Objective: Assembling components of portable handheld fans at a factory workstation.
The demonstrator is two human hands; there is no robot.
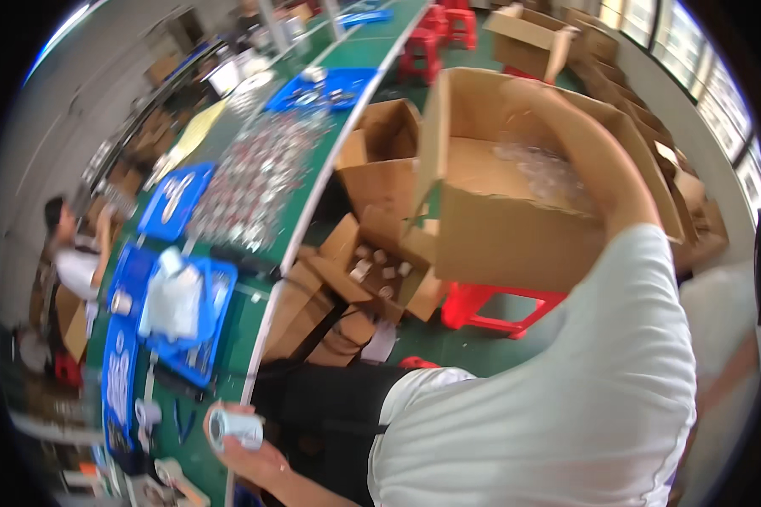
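Note:
Low at the left, by the edge of the green workbench [256, 338], my left hand [254, 460] is closed around a short white cylinder [243, 429] with a round end facing left. My right arm stretches away over a large open cardboard box [516, 241]. At the box's far inner side is my right hand [526, 95], smeared by motion, so its fingers and anything in them are unclear. Clear plastic pieces [550, 175] lie inside this box, beside my forearm. The box rests on a red plastic stool [503, 311].
Rows of small clear items [254, 177] cover part of the bench. Blue trays [216, 325] hold a light-blue bag [173, 304] and parts. Open cartons [380, 182] stand on the floor between bench and box. Across the bench works another person [76, 258].

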